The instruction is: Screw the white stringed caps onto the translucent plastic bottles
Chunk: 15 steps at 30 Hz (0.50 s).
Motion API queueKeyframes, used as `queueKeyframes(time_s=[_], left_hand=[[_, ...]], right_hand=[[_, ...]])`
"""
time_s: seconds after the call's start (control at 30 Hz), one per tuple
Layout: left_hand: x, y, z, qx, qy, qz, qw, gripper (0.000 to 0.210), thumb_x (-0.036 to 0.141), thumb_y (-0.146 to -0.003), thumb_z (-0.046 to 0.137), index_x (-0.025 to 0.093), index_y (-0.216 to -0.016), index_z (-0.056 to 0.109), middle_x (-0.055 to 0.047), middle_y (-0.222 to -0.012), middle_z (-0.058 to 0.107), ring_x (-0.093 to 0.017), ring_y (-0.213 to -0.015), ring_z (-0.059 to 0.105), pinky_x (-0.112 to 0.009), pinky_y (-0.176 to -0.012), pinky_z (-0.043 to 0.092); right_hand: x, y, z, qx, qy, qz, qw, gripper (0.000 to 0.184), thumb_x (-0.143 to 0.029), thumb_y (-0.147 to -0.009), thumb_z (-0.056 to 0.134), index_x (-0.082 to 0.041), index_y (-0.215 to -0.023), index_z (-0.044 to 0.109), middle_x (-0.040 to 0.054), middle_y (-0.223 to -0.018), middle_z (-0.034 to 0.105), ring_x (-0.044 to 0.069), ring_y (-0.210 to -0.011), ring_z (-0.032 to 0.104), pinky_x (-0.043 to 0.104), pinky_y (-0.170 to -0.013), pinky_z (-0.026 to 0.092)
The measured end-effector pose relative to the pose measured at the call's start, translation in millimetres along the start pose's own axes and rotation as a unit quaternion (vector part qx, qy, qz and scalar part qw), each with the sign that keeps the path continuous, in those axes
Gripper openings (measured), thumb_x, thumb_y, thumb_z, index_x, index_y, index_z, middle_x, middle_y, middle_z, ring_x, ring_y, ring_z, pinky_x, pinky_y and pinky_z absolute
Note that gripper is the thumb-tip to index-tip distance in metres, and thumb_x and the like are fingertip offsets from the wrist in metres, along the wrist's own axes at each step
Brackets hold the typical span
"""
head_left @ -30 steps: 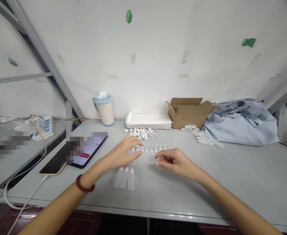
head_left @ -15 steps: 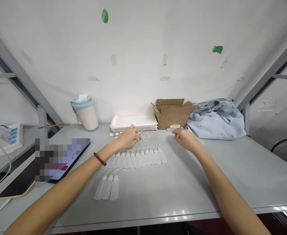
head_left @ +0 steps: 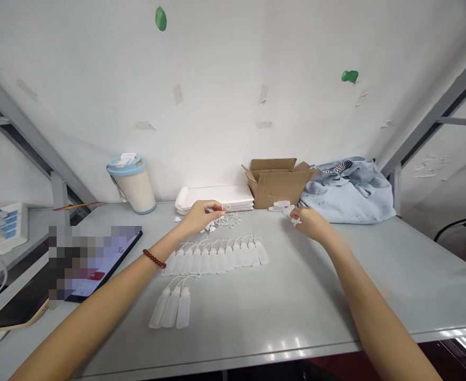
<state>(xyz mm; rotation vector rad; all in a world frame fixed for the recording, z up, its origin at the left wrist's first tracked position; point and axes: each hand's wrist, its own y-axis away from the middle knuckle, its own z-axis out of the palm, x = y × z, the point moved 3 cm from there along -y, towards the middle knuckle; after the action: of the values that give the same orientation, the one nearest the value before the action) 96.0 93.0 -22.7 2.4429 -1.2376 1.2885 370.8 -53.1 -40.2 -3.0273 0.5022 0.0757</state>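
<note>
Near the back of the table, my left hand (head_left: 204,215) is closed in a pinch, with a thin white cord (head_left: 227,208) at its fingertips. Below it lies a small heap of white cords (head_left: 229,219) with white tabs. To the right, my right hand (head_left: 312,223) has its fingers closed on a small translucent white bottle (head_left: 288,210), mostly hidden by the fingers. Beside that is another white bottle (head_left: 281,203) by the carton. A row of several translucent bottles (head_left: 217,260) with cords at their necks lies mid-table. Three more corded bottles (head_left: 170,309) lie nearer the front edge.
Behind my hands stand a stack of white envelopes (head_left: 217,197), an open brown carton (head_left: 280,185) and a light blue cloth bundle (head_left: 348,193). On the left are a blue-lidded cup (head_left: 133,185), a phone (head_left: 18,301), a tablet (head_left: 114,259) and a power strip (head_left: 8,230).
My left hand has lifted off the cord heap with a cord at its fingertips. My right hand has shifted slightly right and now pinches a bottle. The view has tilted slightly.
</note>
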Motion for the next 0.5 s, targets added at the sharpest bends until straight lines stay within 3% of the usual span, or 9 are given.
queueKeyframes(time_s=[0.1, 0.27, 0.5], left_hand=[[1.6, 2.7, -1.7, 0.021, 0.053, -0.033, 0.998, 0.028, 0.040, -0.075, 0.060, 0.014, -0.085, 0.066, -0.006, -0.083, 0.070, -0.015, -0.062, 0.060, -0.025, -0.055, 0.045], [10.8, 12.4, -8.1, 0.039, 0.115, -0.058, 0.991, 0.027, 0.039, -0.073, 0.064, 0.014, -0.084, 0.066, -0.007, -0.087, 0.070, -0.018, -0.077, 0.063, -0.028, -0.067, 0.047], [22.5, 50.3, -25.6, 0.048, 0.190, -0.104, 0.975, 0.021, 0.034, -0.075, 0.065, 0.016, -0.087, 0.068, -0.007, -0.096, 0.069, -0.017, -0.082, 0.061, -0.029, -0.072, 0.046]], right_hand=[[-0.7, 0.1, 1.4, -0.004, 0.004, 0.001, 1.000, 0.037, 0.003, -0.068, 0.050, -0.015, -0.097, 0.065, 0.0093, -0.100, 0.066, 0.020, -0.089, 0.060, 0.023, -0.067, 0.039], [-4.9, 6.2, -3.2, -0.006, 0.018, 0.016, 1.000, 0.035, 0.000, -0.069, 0.050, -0.016, -0.096, 0.064, 0.0100, -0.099, 0.066, 0.021, -0.088, 0.060, 0.025, -0.061, 0.038], [3.2, 14.4, -1.4, -0.007, 0.038, 0.068, 0.997, 0.017, -0.003, -0.069, 0.053, -0.017, -0.073, 0.063, 0.0129, -0.078, 0.064, 0.027, -0.075, 0.063, 0.030, -0.056, 0.038]])
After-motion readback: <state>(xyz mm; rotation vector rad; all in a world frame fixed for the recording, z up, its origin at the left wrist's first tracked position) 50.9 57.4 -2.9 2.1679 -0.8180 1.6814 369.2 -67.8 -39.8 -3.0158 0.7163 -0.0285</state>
